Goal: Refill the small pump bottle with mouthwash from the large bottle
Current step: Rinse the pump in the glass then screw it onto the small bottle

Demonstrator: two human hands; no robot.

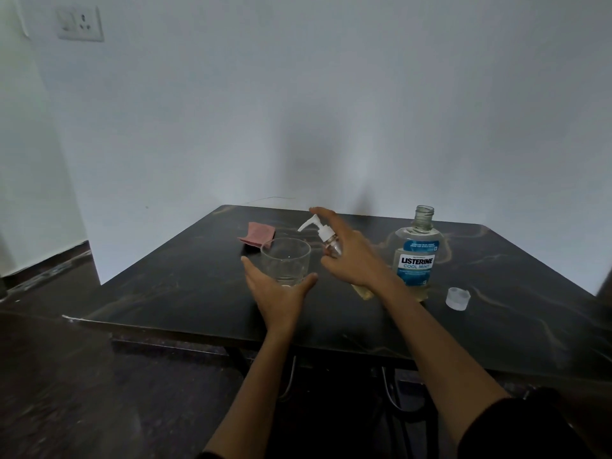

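The small pump bottle [326,235], clear with a white pump head, leans to the left at mid-table. Its yellowish bottom shows below my right wrist. My right hand [351,256] covers its body with fingers spread; whether it grips the bottle is hidden. The large Listerine bottle [415,260] stands upright to the right with its neck uncapped and pale liquid low inside. Its clear cap [458,298] lies on the table further right. My left hand [281,289] is open, cupped around the near base of a clear drinking glass [286,260].
A folded pink cloth [258,234] lies behind the glass at the far left of the dark marble-patterned table [165,293]. A white wall stands right behind the table. The table's front edge runs just under my forearms.
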